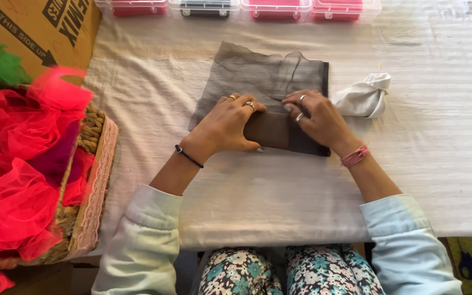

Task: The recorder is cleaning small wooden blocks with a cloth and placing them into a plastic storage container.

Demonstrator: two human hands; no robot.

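A sheer brown-grey fabric piece (263,76) lies flat on the bench (427,164), near the middle and a little toward the far edge. Its near part is folded over into a darker, denser band (271,131) whose long axis runs left to right across the view, roughly parallel to the near bench edge. The unfolded part spreads away from the person, thin enough that the pale striped cloth covering the bench shows through it; its far left corner is uneven and a soft crease rises near the far right corner. The right edge reads as a dark straight line.

The left hand (228,125) rests palm down on the left end of the folded band, fingers (249,106) bent and pressing on the fold rather than closed around it. The right hand (318,117) lies on the right half, fingers (296,101) curled and pinching at the fold line, tips close to those of the left hand.

Just right of the fabric sits a crumpled white cloth (364,95). A wicker basket (91,164) full of red and pink netting (17,164) stands at the left, and clear boxes (236,8) with coloured contents line the far edge.
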